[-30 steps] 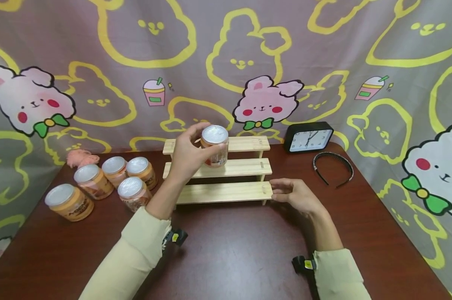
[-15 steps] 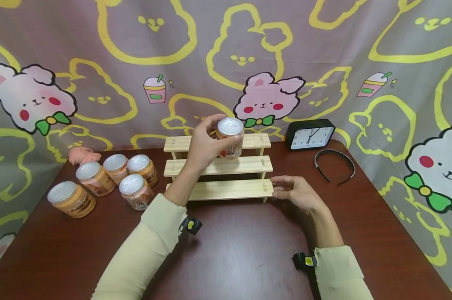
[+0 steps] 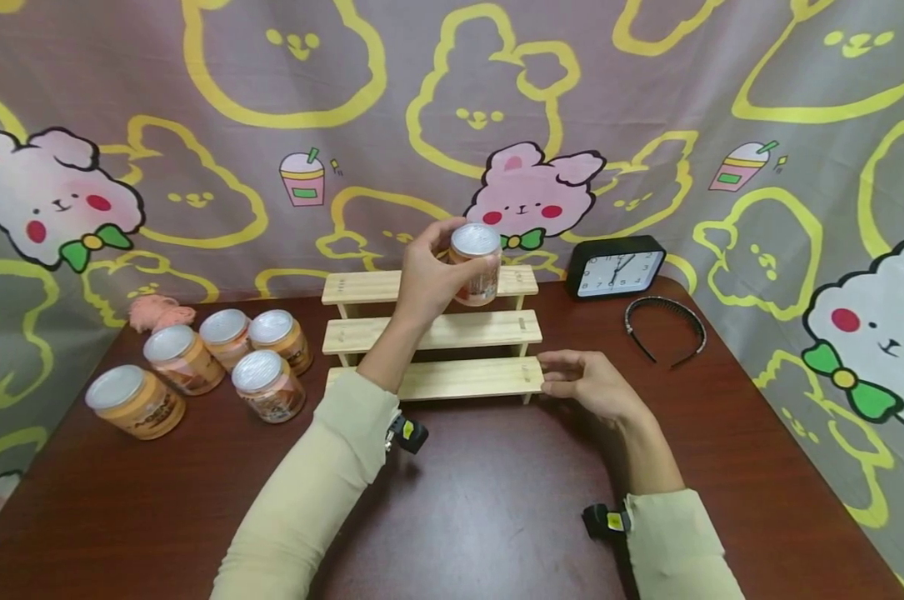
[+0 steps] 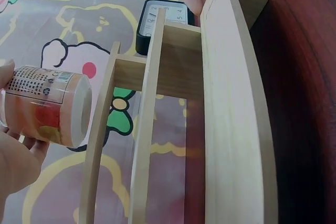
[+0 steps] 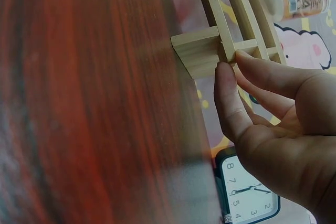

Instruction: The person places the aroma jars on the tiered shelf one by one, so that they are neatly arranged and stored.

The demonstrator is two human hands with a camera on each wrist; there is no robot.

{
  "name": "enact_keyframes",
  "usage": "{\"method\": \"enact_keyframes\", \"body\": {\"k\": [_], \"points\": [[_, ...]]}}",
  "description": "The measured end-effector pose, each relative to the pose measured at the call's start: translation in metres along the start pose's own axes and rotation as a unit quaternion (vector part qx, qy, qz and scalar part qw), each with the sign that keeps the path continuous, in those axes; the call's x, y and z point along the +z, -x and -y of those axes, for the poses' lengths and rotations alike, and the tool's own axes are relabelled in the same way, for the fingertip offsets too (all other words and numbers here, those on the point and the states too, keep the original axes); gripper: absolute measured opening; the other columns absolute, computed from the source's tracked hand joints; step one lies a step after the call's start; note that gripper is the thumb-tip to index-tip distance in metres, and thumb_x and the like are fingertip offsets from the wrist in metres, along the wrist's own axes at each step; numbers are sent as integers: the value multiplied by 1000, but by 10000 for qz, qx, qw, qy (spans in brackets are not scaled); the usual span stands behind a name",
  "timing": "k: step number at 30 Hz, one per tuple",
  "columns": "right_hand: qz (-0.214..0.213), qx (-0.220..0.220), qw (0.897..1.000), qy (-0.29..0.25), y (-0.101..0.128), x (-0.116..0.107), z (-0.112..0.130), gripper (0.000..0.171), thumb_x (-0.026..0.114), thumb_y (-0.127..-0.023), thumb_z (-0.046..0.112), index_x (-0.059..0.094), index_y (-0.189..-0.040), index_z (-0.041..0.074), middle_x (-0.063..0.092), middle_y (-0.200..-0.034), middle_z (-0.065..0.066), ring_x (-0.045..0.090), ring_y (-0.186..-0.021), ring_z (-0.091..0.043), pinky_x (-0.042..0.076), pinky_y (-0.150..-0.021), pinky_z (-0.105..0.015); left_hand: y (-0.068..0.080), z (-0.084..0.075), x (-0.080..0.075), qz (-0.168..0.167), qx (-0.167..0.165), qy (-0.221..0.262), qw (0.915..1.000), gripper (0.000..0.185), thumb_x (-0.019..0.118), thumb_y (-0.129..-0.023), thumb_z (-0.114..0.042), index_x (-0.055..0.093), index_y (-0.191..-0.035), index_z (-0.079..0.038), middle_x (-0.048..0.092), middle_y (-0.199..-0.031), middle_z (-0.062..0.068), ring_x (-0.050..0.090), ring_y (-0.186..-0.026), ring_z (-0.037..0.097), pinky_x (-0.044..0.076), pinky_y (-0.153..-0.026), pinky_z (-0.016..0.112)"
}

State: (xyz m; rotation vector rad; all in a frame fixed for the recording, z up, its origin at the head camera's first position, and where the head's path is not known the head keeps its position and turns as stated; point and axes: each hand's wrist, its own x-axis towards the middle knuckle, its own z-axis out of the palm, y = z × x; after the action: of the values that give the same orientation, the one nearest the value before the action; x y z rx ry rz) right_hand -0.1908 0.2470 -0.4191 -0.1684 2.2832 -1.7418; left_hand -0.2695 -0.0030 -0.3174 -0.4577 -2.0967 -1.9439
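Jar [image 3: 476,265], foil-lidded: gripped by left hand [image 3: 429,279] above stepped wooden rack [image 3: 429,333]; right hand [image 3: 590,385] relaxed, fingertips touching rack's bottom step.

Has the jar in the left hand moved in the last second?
Yes. The jar went right and back, from over the middle step to the top step of the wooden rack.

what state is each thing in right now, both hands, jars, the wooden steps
left hand: grips a jar, raised
held jar: upright, lidded, in the air above the top step
right hand: fingers straight, touching the rack's right end
stepped rack: standing, all three steps bare
five jars: lidded, on the table, left of the rack
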Motion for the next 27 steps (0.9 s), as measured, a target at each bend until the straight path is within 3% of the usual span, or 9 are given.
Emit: {"method": "enact_keyframes", "body": {"k": [9,16,27], "points": [[-42,40,10000,48,0,1,1,49,70,-90,-7,54,-136,-14,61,-128,-30,66,-107,-22,57,-81,-26,-14,6,8,-90,-197,258,9994,67,90,-76,-12,59,-135,0,65,-124,13,62,-111,25,52,-95,32],[-47,40,10000,78,0,-1,1,48,70,-90,-7,55,-136,-13,63,-127,-29,65,-108,-24,57,-81,-27,-19,9,18,-110,-67,354,9993,64,88,-78,-9,59,-134,3,65,-122,15,62,-109,25,54,-91,33],[-6,37,10000,18,1,-1,1,48,69,-90,-8,54,-135,-14,60,-130,-30,65,-108,-24,57,-81,-27,-25,11,29,-107,83,-27,9999,59,87,-81,-11,60,-132,0,65,-123,15,62,-110,25,54,-91,32]]}}
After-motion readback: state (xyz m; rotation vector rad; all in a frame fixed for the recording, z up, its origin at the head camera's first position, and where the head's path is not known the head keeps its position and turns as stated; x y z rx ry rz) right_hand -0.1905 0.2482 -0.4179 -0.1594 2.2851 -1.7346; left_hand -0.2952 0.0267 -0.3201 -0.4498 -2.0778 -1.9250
